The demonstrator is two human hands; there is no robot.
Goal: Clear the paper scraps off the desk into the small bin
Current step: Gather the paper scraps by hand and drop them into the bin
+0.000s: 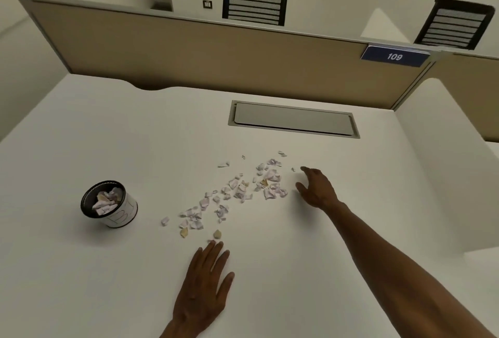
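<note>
Head view shows both hands spread and holding nothing; left hand [206,281] lies flat on the surface [94,127], fingertips just short of the nearest scraps; right hand [316,188] rests cupped at the far right end of the paper scraps [232,194]; small bin [122,215] stands left of the trail, partly filled. Recommended: sweep both palms inward, consolidate one pile, then lift it across to the bin; avoid scattering strays.
</note>
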